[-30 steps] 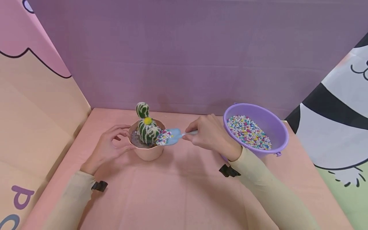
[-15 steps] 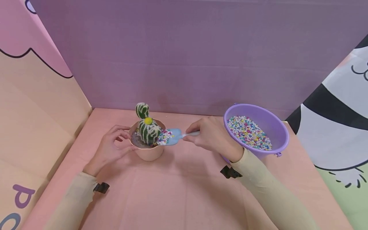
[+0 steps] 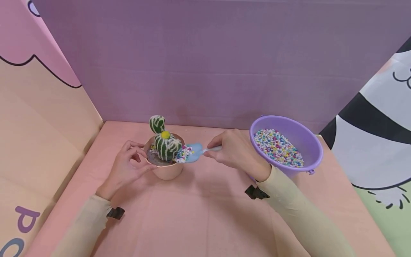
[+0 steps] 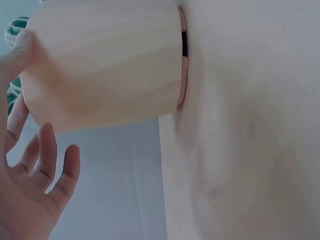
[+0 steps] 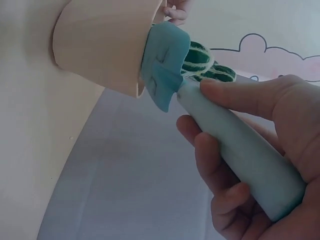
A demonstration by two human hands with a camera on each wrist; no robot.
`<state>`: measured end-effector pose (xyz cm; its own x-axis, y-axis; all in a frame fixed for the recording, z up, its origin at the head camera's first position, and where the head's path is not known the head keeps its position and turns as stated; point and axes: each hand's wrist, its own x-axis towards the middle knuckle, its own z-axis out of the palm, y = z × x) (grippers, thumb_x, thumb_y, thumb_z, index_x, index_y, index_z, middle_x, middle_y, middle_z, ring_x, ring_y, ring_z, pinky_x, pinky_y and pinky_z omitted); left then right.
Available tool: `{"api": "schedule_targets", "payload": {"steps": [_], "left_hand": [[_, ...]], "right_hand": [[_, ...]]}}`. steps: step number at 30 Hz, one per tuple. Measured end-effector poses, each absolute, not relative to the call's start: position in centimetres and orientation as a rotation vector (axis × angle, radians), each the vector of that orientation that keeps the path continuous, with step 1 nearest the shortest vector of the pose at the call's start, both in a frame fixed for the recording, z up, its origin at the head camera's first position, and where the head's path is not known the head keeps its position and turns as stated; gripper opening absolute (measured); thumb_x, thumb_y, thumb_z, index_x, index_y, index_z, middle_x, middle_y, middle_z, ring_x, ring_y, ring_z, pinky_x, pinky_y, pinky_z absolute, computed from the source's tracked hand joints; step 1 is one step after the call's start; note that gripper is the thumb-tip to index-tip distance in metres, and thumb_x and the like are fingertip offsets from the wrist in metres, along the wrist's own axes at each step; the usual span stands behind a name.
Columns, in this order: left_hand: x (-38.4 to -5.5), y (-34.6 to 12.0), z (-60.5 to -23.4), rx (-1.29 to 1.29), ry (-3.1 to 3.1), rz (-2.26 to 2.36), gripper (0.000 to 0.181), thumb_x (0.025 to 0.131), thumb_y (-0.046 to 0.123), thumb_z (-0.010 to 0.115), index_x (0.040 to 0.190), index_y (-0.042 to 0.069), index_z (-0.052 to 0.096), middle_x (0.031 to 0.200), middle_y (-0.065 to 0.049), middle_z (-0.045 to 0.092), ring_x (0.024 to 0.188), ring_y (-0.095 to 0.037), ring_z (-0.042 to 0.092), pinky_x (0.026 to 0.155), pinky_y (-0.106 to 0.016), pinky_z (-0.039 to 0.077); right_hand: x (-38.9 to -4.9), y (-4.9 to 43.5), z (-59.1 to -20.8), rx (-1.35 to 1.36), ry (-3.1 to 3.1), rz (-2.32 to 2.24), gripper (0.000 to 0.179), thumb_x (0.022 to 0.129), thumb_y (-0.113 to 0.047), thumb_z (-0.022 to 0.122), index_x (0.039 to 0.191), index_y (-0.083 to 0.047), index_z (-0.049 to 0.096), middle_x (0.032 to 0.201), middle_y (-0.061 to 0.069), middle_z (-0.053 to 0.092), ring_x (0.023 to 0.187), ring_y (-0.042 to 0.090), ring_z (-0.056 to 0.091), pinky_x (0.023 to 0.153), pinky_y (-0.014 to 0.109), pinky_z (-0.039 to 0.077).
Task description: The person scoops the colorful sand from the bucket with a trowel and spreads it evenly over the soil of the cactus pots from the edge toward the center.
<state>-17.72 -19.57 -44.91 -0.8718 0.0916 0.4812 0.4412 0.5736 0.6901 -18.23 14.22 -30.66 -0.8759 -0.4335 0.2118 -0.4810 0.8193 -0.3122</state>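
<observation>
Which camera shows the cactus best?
The head view: the cactus appears nearly whole, yellow pompom included. The left wrist view shows green bits past the pot; the right wrist view, parts beyond the scoop.

Free way over near tabletop (image 3: 179, 221); cactus (image 3: 166, 146) obstructs pot (image 3: 167, 173) mouth, bucket (image 3: 307, 151) blocks right.

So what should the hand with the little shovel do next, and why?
Probably tip the shovel gently so its beads slide into the pot. The right hand grips it, its loaded end is right at the pot's edge beside the cactus, and the left hand holds the pot's other side.
</observation>
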Motion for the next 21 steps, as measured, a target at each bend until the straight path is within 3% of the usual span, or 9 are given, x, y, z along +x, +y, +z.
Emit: {"api": "schedule_targets", "payload": {"steps": [7, 15, 21], "left_hand": [[-17.5, -19.5, -44.9, -0.442, -2.409, -1.219, 0.038, 0.061, 0.027, 0.096, 0.081, 0.018, 0.066, 0.112, -0.004, 0.055, 0.081, -0.01, 0.05, 0.071, -0.02, 0.044], [-18.0, -20.6, -45.0, -0.584, -2.414, -1.166, 0.029, 0.069, 0.018, 0.091, 0.09, 0.021, 0.07, 0.132, -0.006, 0.058, 0.121, -0.019, 0.053, 0.076, -0.028, 0.051], [-18.2, -20.9, -45.0, -0.611, -2.411, -1.177, 0.028, 0.071, 0.017, 0.09, 0.09, 0.021, 0.07, 0.132, -0.006, 0.061, 0.097, -0.01, 0.06, 0.076, -0.025, 0.052]], "right_hand": [[-18.2, 14.2, -30.8, 0.698, -2.875, 0.59, 0.018, 0.078, -0.04, 0.081, 0.089, -0.026, 0.082, 0.084, -0.014, 0.076, 0.075, 0.007, 0.069, 0.062, 0.026, 0.05], [-18.2, 14.1, -30.8, 0.732, -2.878, 0.685, 0.015, 0.078, -0.035, 0.082, 0.087, -0.023, 0.082, 0.081, -0.012, 0.076, 0.071, 0.004, 0.067, 0.06, 0.024, 0.051], [-18.2, 14.1, -30.6, 0.72, -2.888, 0.63, 0.014, 0.078, -0.039, 0.081, 0.087, -0.028, 0.082, 0.08, -0.015, 0.076, 0.069, 0.003, 0.065, 0.058, 0.024, 0.048]]}}
